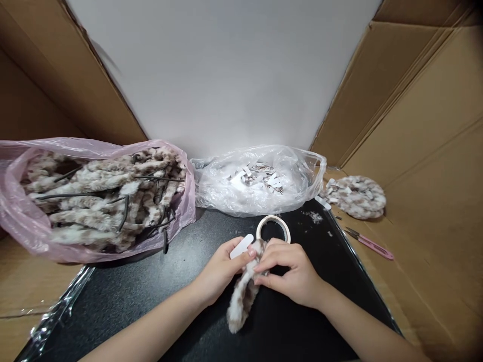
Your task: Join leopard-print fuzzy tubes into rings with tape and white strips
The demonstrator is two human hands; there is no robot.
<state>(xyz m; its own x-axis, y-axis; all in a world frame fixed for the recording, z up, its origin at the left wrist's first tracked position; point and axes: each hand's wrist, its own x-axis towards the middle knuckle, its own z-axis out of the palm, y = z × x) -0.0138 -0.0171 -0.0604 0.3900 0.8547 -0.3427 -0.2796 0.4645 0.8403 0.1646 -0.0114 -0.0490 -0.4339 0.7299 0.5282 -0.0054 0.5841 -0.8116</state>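
Note:
A furry brown-and-white loop [237, 311] is held above the front middle of the black table [181, 322]. My left hand [221, 271] is closed on its upper left side, thumb on top. A white rounded tag [242, 246] sticks up between the thumb and fingers of that hand. On the right side of the loop, my right hand [300, 276] pinches the fur, its fingertips close to my left thumb. The underside of the loop is hidden by my fingers. Just behind the hands lies a roll of cream tape [272, 218].
At the left, a pink plastic bag [26, 221] holds many furry strips with dark wire-like ends [124, 213]. A clear bag [222, 203] with white tags stands behind. To the right are a furry bundle [358, 196] and pink-handled thread snips [373, 246]. Cardboard walls [426, 125] flank the table.

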